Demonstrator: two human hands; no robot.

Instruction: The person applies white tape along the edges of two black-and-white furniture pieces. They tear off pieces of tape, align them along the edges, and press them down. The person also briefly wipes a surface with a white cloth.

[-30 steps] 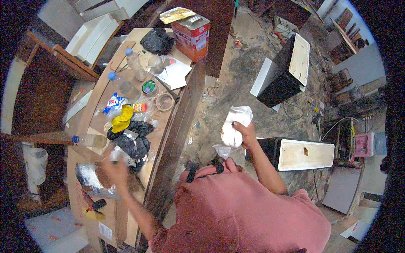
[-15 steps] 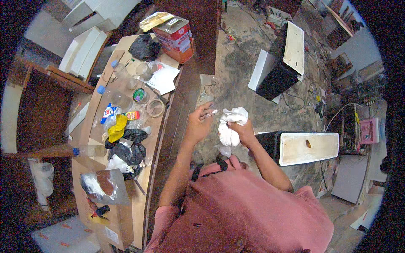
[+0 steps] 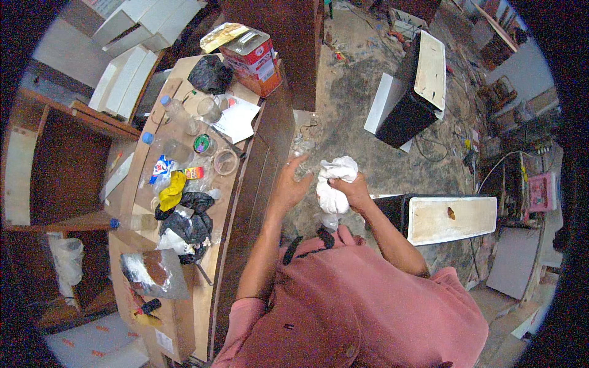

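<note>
A white crumpled bundle (image 3: 334, 197) is in my right hand (image 3: 354, 191), whose fingers are wrapped round its middle. I cannot tell whether it is cloth or a plastic bag; a translucent tail hangs from its lower end. To the left of it, apart from it, my left hand (image 3: 289, 185) is raised with thumb and fingers spread and nothing visible in it. Both hands are in front of my body, over the floor beside the wooden bench.
Along the left, the bench (image 3: 211, 260) carries plastic bottles (image 3: 176, 109), a yellow wrapper (image 3: 172, 191), black plastic bags (image 3: 195, 224) and a red tin (image 3: 253, 64). Black-and-cream box-like pieces (image 3: 451, 218) stand right of me. Shelving (image 3: 70, 165) is beyond the bench.
A small white bit at my left fingertips no longer shows, and those fingers have spread apart. My right hand keeps hold of the white bundle in nearly the same place.
</note>
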